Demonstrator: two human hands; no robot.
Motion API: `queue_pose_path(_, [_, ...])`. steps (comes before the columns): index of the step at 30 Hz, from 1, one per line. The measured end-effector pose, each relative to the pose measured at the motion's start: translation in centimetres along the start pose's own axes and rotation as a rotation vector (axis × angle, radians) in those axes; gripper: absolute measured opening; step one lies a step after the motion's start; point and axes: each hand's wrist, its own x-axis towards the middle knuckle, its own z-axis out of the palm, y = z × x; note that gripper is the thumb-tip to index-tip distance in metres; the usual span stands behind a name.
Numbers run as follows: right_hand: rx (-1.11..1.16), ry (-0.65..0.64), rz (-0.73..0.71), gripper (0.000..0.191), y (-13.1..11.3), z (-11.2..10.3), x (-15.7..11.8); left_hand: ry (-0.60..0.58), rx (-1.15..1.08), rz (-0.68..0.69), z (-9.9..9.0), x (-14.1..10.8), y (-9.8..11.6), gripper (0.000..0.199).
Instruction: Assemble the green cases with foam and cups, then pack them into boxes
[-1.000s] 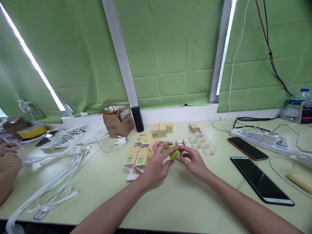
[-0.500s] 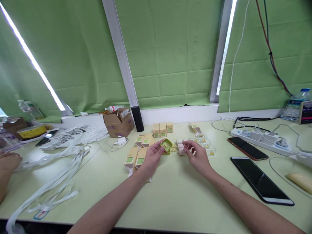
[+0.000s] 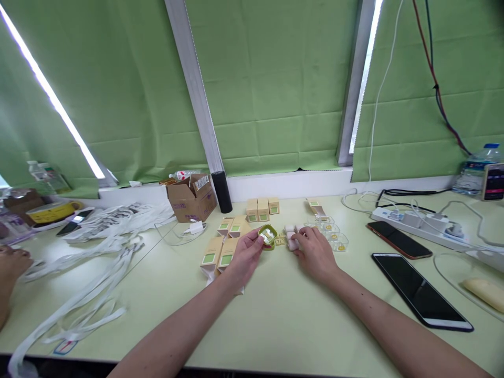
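Observation:
My left hand (image 3: 249,253) grips a small green square case (image 3: 268,236), open side up, its inside pale and shiny. To its right, my right hand (image 3: 314,252) has its fingertips closed on one of several small whitish-pink blocks (image 3: 290,237) grouped on the table. Small yellowish pieces (image 3: 280,240) lie between the case and the blocks. Behind my right hand are clear plastic containers with yellow bits (image 3: 337,241). Beside my left hand lie several tan cartons with green squares (image 3: 210,254).
More small cartons (image 3: 263,209) stand at the back, near a brown cardboard box (image 3: 191,198) and a black cylinder (image 3: 222,192). Two phones (image 3: 419,291) and a power strip (image 3: 425,226) lie right. White straps (image 3: 104,268) spread left, near another person's hand (image 3: 14,261).
My right hand has moved slightly left and down onto the blocks, its fingers closing there. The case in my left hand has tilted slightly, and its inside looks brighter.

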Motion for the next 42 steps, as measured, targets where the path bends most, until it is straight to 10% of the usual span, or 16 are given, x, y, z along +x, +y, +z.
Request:
queue_pose_path(7, [0.156,0.047,-0.013,0.027,0.0,0.2,0.0,0.006,0.020,0.009,0.0,0.0,0.0,0.042])
queue_pose_path(19, [1.660,-0.078,0.462,0.050,-2.3,-2.0,0.2,0.060,-0.024,0.018,-0.3,0.0,0.1,0.047])
queue_pose_path(42, [1.616,-0.065,0.298,0.048,-3.9,-4.8,-0.1,0.064,0.212,0.029,-0.1,-0.1,-0.5,0.063])
